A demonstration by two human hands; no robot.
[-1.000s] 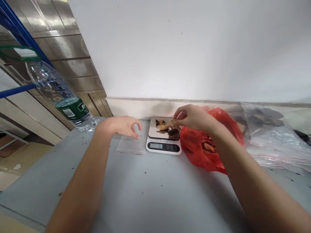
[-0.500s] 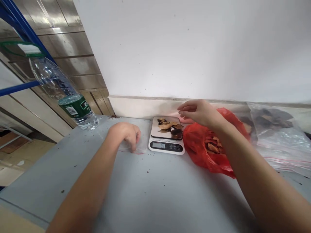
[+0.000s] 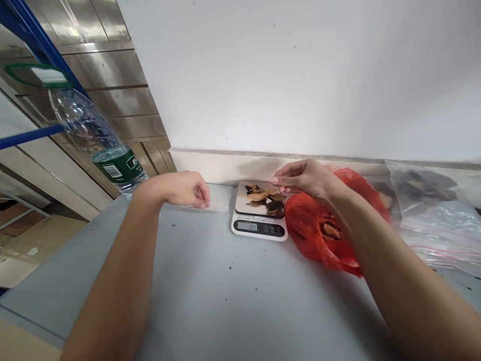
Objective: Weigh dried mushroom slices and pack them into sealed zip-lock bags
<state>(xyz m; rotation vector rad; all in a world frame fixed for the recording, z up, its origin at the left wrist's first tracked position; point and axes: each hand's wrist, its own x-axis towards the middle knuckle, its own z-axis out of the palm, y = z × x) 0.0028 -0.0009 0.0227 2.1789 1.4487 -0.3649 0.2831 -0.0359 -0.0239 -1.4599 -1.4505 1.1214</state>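
Observation:
A white kitchen scale (image 3: 259, 228) stands on the table with several dried, peel-like brown pieces (image 3: 257, 197) on its plate. Its display seems to read 10.9. My right hand (image 3: 306, 179) hovers at the plate's right edge, thumb and fingertips pinched together; anything between them is too small to make out. Below that wrist sits an open red plastic bag (image 3: 306, 225) with more dried pieces (image 3: 331, 230) inside. Left of the scale, my left hand (image 3: 184, 189) pinches the near edge of a clear zip bag (image 3: 220, 198), which lies flat.
A large water bottle (image 3: 118, 163) with a green handle stands at the table's left back. Clear zip bags (image 3: 439, 220), one with dark pieces inside, lie at the right. A white wall (image 3: 263, 75) closes off the back. Small crumbs dot the table (image 3: 210, 301).
My left hand has moved left and back, and the clear bag's near edge has shifted back with it. My right hand's fingertips have come together. The display has gone from about 9.5 to 10.9.

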